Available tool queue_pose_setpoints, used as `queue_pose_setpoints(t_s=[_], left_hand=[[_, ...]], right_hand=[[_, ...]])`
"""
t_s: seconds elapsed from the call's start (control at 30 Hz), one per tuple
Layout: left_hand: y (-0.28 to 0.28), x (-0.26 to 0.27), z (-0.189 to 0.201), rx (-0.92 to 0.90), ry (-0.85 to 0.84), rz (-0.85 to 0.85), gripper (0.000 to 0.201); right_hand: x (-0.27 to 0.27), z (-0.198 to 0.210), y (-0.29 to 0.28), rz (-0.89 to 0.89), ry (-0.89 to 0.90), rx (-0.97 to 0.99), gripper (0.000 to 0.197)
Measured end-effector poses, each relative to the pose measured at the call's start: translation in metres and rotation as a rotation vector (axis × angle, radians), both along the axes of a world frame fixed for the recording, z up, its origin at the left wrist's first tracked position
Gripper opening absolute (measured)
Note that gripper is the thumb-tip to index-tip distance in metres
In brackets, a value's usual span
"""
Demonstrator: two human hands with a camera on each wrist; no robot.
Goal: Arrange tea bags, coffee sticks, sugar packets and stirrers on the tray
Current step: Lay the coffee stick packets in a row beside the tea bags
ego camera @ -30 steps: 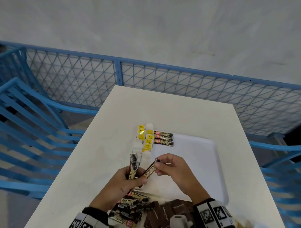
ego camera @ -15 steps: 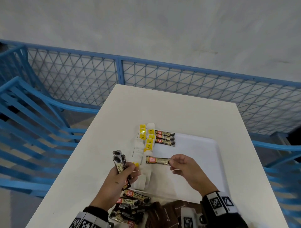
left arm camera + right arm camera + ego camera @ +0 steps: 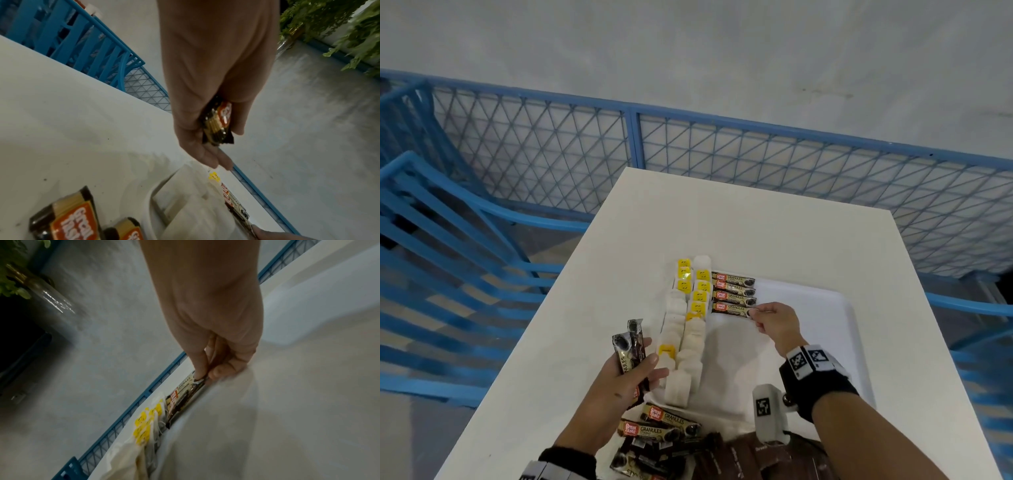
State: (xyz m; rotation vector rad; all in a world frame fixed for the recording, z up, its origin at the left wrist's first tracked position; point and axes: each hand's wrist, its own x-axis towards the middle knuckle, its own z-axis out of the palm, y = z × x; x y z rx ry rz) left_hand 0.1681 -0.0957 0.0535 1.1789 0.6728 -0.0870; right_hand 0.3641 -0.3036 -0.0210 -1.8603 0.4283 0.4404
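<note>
Head view, right hand (image 3: 779,325) pinching fourth coffee stick (image 3: 731,308) on tray (image 3: 835,342), left hand (image 3: 626,373) gripping spare sticks (image 3: 629,346).

White rectangular table (image 3: 774,219), white plastic tray (image 3: 849,329) lying on its near right part, loose pile of Great Taste Granules coffee sticks (image 3: 659,428) directly on the tabletop at the near edge, dark brown sachets (image 3: 739,459) just beside them
</note>
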Motion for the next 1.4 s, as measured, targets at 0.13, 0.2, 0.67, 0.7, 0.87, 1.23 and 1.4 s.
queue_pose_setpoints(t_s=[0.13, 0.2, 0.67, 0.7, 0.87, 1.23, 1.4], left_hand=[[0.002, 0.001, -0.004, 0.051, -0.02, 0.031, 0.022], [0.002, 0.001, -0.008, 0.047, -0.025, 0.038, 0.02], [-0.011, 0.005, -0.006, 0.013, -0.076, -0.053, 0.021], [-0.011, 0.005, -0.006, 0.06, -0.074, -0.07, 0.019], [-0.016, 0.004, -0.003, 0.203, -0.053, -0.147, 0.014], [-0.015, -0.007, 0.006, 0.154, -0.1, -0.153, 0.023], [-0.007, -0.009, 0.01, 0.115, -0.172, -0.076, 0.017]], right_hand=[[0.002, -0.007, 0.005, -0.003, -0.039, -0.042, 0.008], [0.002, -0.008, 0.007, 0.0, -0.056, -0.064, 0.013], [-0.018, 0.013, 0.015, 0.066, -0.193, -0.15, 0.018], [-0.025, 0.022, 0.019, 0.097, -0.207, -0.12, 0.013], [-0.068, 0.075, 0.036, 0.484, -0.128, 0.163, 0.022], [-0.103, 0.098, 0.024, 0.534, 0.004, 0.4, 0.002], [-0.114, 0.093, 0.007, 0.485, 0.049, 0.452, 0.003]])
